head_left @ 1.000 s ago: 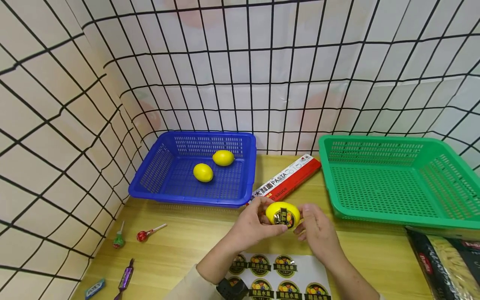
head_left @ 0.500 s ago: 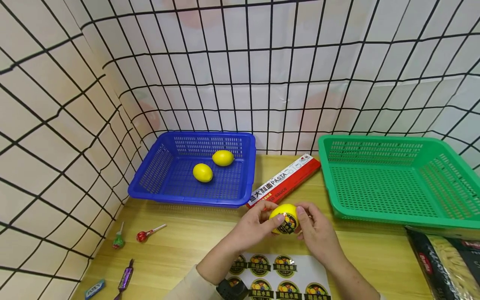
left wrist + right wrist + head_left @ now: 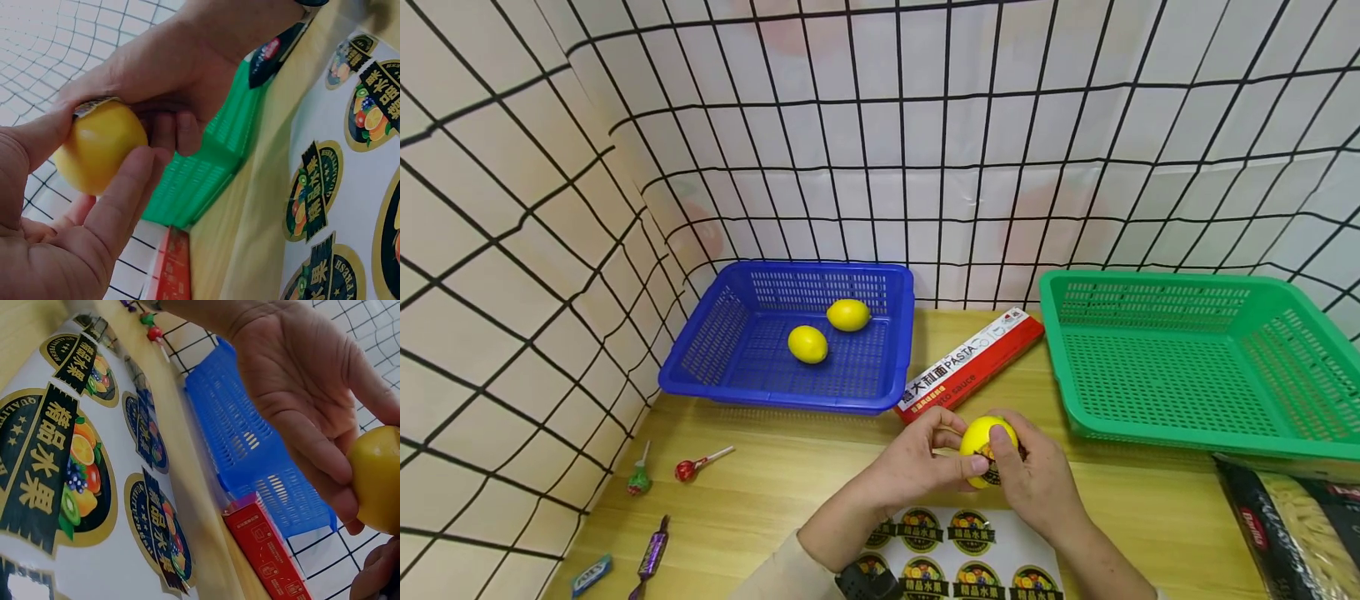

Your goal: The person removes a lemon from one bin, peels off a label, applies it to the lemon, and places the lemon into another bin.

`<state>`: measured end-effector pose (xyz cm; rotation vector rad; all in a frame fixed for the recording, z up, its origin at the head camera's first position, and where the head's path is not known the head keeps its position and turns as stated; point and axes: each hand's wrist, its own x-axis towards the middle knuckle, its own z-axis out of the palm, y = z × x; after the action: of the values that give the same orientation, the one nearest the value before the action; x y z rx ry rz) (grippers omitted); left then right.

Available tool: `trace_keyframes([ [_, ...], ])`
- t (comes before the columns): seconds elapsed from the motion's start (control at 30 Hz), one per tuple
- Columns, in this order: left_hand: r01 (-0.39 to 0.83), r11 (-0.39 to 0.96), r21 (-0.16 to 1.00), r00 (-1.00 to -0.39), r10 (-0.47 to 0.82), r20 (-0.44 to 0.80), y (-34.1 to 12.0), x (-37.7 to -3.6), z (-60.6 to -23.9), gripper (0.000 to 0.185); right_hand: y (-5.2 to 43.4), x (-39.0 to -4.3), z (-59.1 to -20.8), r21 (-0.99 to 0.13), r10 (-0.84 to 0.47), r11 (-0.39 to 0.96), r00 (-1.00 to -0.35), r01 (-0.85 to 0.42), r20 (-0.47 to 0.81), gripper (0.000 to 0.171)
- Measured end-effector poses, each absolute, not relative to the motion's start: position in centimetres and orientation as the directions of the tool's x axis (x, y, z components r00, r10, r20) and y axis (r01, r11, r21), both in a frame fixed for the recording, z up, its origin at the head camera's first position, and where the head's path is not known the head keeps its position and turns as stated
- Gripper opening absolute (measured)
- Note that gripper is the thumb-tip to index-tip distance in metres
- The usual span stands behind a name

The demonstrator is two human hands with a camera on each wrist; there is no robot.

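- Hands, 2: both on the same fruit, raised above the table (image 3: pixel 760 508).
- Held lemon (image 3: pixel 976 437), 1: between your two hands, in front of the pasta box and apart from both baskets. Label on it (image 3: pixel 991 474): 1, partly under your thumbs.
- Your left hand (image 3: pixel 910 462): thumb and fingers bent about the lemon, parted only by its width; thumb tip near the label.
- Your right hand (image 3: pixel 1041 479): thumb pressed to the front, fingers curved behind, likewise gripping the lemon. Exact fingertip contact at the back: cannot tell from the head view.
- Label sheet (image 3: pixel 1026 533), 1: flat on the table below your wrists; 7 labels show at least in part in the head view.
- Blue basket (image 3: pixel 797 402), 1: holds 2 lemons, a front lemon (image 3: pixel 807 344) and a rear lemon (image 3: pixel 848 315), near each other.
- Green basket (image 3: pixel 1150 442), 1: on your right.
- Pasta box (image 3: pixel 970 367), 1: red and white, lying diagonally between the baskets.
- Pasta bag (image 3: pixel 1292 529), 1: right edge, cut off by the frame.
- Lollipops, 2: green lollipop (image 3: pixel 638 480), red lollipop (image 3: pixel 686 472).
- Wrapped sweets, 2: purple sweet (image 3: pixel 652 553), blue sweet (image 3: pixel 592 575), near your left edge.
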<state>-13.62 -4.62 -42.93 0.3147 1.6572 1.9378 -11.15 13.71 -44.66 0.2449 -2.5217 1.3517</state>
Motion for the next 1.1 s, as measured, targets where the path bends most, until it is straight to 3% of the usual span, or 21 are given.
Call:
trace_keyframes([
  [0.2, -0.257, -0.03, 0.966, -0.816, 0.542, -0.201, -4.5, -13.4, -42.4, 0.04, 13.6, -11.2, -44.9, -0.812, -0.014, 0.511, -0.948, -0.281, 0.319, 0.037],
  [0.47, -0.219, 0.077, 0.973, -0.848, 0.477, -0.228, -4.2, -12.9, -42.1, 0.04, 13.3, -11.0, -45.1, -0.781, 0.0, 0.568, -0.949, -0.259, 0.314, 0.043],
  [0.7, -0.308, -0.004, 0.951, -0.798, 0.545, -0.256, -4.4, -13.0, -42.3, 0.037, 14.0, -11.3, -44.8, -0.79, -0.012, 0.578, -0.97, -0.204, 0.241, 0.048],
  [0.83, -0.335, -0.022, 0.942, -0.75, 0.612, -0.252, -4.7, -13.2, -42.2, 0.036, 14.4, -11.5, -44.2, -0.867, 0.021, 0.483, -0.988, -0.124, 0.153, 0.053],
  [0.97, -0.339, -0.1, 0.936, -0.776, 0.592, -0.218, -4.7, -13.3, -42.0, 0.042, 14.5, -11.4, -43.8, -0.92, 0.007, 0.377, -0.993, -0.105, 0.117, 0.055],
  [1.1, -0.334, -0.208, 0.919, -0.821, 0.543, -0.176, -4.4, -13.3, -41.9, 0.05, 14.3, -11.2, -43.7, -0.842, -0.004, 0.493, -0.969, -0.217, 0.247, 0.047],
])
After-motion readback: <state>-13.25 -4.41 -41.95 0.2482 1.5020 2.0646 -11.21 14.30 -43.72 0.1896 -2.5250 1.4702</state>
